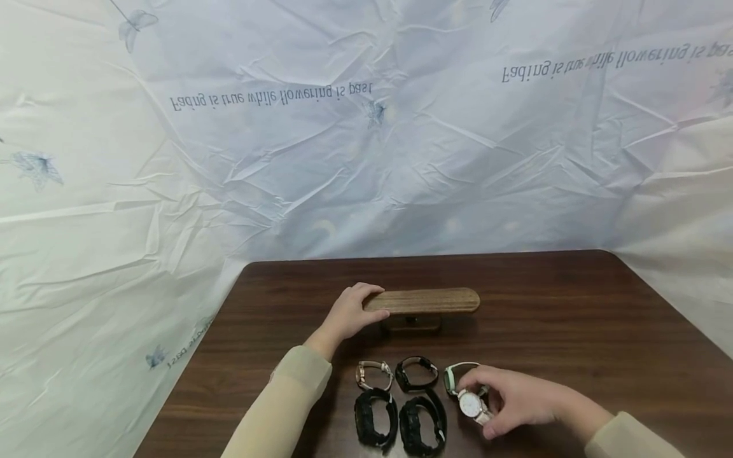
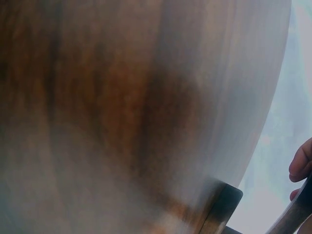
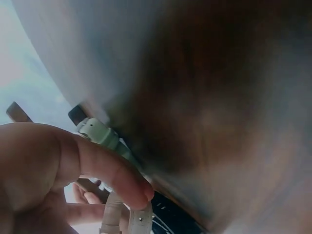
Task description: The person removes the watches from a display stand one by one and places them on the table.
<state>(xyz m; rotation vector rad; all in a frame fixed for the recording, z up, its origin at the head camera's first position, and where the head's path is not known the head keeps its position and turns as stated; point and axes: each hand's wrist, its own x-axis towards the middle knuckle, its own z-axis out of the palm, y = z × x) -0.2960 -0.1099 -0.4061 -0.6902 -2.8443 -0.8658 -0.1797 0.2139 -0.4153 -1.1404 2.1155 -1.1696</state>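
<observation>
Nearest the person, the right hand point(image 1: 518, 401) pinches a white-faced wristwatch with a pale strap point(image 1: 474, 406) at the right end of a cluster of watches on the dark wooden table point(image 1: 572, 318), beside a mint-green strapped watch point(image 1: 455, 376), two chunky black watches point(image 1: 399, 420), a slimmer black watch point(image 1: 417, 373) and a beige-strapped watch point(image 1: 373, 374). Farther back, the left hand point(image 1: 349, 313) curls over the left end of the oblong walnut display stand point(image 1: 426, 301), steadying it. This looks like the pick-up step; the next move likely calls for lifting the watch clear of its neighbours and opening its strap loop to slide it onto the free right end of the bar.
</observation>
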